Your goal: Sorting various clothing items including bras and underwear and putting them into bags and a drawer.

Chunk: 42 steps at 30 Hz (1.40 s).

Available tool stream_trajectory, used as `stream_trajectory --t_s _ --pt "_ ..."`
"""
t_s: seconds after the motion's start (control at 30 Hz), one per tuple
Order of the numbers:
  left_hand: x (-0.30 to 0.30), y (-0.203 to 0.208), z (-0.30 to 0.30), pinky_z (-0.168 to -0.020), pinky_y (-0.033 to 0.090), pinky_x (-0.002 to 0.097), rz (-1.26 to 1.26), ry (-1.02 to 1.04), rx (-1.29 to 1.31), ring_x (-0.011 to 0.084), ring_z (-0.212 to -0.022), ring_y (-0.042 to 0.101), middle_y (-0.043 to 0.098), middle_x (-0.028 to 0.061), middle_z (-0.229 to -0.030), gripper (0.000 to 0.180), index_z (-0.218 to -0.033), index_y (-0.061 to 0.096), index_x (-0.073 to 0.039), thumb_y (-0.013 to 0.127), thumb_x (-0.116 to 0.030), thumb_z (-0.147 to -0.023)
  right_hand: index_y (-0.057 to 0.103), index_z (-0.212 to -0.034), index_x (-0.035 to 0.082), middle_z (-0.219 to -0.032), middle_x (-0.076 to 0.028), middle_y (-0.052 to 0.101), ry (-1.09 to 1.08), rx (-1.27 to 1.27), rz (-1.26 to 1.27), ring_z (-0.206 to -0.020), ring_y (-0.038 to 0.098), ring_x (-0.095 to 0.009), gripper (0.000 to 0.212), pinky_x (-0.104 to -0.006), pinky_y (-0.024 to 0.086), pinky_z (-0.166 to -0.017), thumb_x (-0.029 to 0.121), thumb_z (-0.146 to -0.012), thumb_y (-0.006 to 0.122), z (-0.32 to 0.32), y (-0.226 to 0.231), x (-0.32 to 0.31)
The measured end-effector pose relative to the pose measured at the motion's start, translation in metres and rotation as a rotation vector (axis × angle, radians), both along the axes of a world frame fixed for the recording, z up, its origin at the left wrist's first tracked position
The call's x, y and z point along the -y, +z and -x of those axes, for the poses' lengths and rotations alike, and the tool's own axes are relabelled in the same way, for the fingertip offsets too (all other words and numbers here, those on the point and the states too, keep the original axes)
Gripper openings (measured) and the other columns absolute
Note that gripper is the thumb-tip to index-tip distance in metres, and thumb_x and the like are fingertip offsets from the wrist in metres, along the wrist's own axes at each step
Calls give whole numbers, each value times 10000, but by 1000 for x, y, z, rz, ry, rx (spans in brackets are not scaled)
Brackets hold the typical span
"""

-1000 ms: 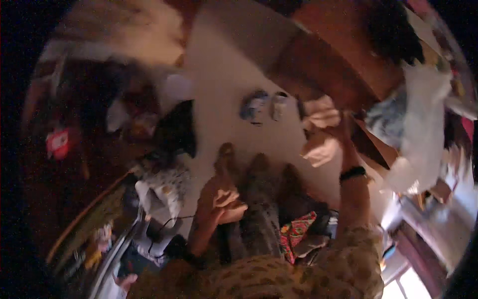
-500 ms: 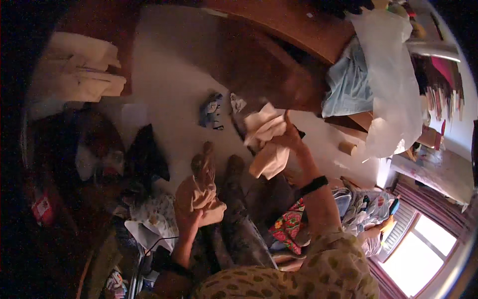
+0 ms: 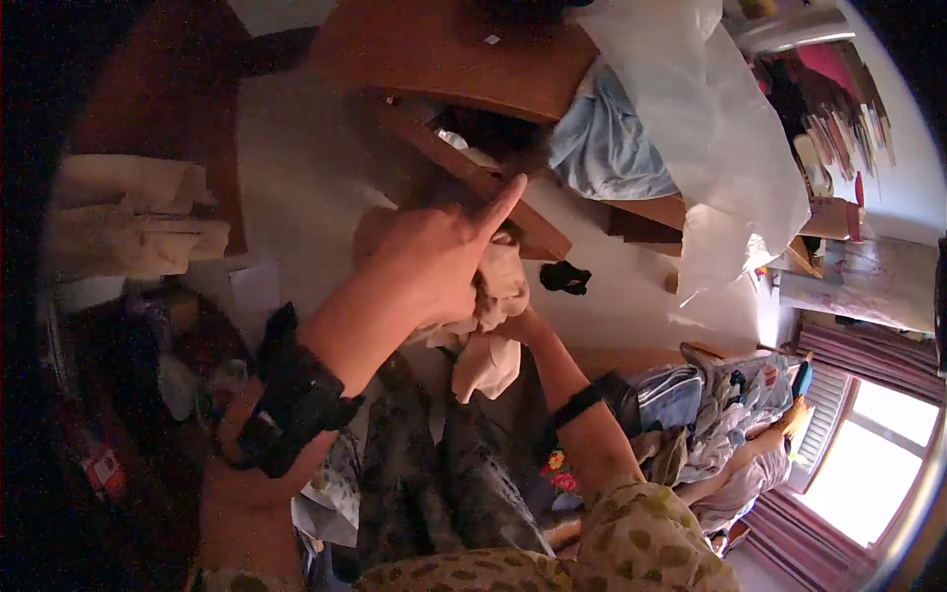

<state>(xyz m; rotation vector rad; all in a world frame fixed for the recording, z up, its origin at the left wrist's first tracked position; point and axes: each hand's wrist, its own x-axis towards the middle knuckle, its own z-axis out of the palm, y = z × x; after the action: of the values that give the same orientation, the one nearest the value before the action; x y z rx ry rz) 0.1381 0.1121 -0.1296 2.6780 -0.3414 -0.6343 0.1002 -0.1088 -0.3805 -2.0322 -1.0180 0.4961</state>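
In front of me my left hand [image 3: 419,259] and my right hand [image 3: 530,329] come together on a crumpled beige cloth [image 3: 488,365]. The left hand's index finger stretches out, while its other fingers curl down on the cloth and are partly hidden. From the right side, my right hand grips the cloth; a lower fold hangs beneath it. I cannot tell whether this is one piece or two. On the floor beyond the right hand lies a small black cloth item [image 3: 565,278].
A brown wooden cabinet [image 3: 444,54] stands ahead, with an open drawer [image 3: 513,212] jutting out. Light-blue cloth [image 3: 612,138] and a translucent plastic sheet [image 3: 740,138] drape at the right. Stacked beige cloths [image 3: 138,217] lie left, piled clothes [image 3: 730,414] near the window.
My left hand has moved up and right, bringing its beige cloth against the one in my right hand. My view has shifted, and the open drawer shows more plainly.
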Motion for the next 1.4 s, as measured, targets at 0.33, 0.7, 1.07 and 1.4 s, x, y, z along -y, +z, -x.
stream_trajectory --t_s 0.33,0.7,1.07,1.4 --pt "0 -20 30 -712 483 417 118 151 117 321 -831 580 565 157 -948 720 -1277 304 -96 617 -182 -634 306 -1294 75 -1225 -175 444 -145 -451 273 -1127 445 -261 879 -351 399 -894 321 -581 756 11 73 23" --pt "-74 -7 101 -554 416 411 49 85 268 296 -705 539 520 95 -800 565 -1112 480 -144 649 -94 -575 584 -956 50 -1056 -99 556 -652 -638 337 -936 525 -189 436 -320 469 -770 177 -574 753 47 91 72" --pt "-103 -27 120 -648 412 395 49 120 267 275 -739 532 508 89 -787 461 -1101 507 -192 608 -168 -651 421 -1182 8 -1026 -103 550 -804 -881 -431 -967 526 -211 597 -366 458 -804 303 -719 655 -65 78 -66" --pt "-106 -43 118 -561 369 482 68 71 258 320 -660 497 482 101 -723 559 -1134 470 -287 629 -258 -599 461 -1148 42 -1034 -60 532 -1057 -538 -304 -958 508 -195 498 -318 413 -823 312 -760 617 -223 60 -230"
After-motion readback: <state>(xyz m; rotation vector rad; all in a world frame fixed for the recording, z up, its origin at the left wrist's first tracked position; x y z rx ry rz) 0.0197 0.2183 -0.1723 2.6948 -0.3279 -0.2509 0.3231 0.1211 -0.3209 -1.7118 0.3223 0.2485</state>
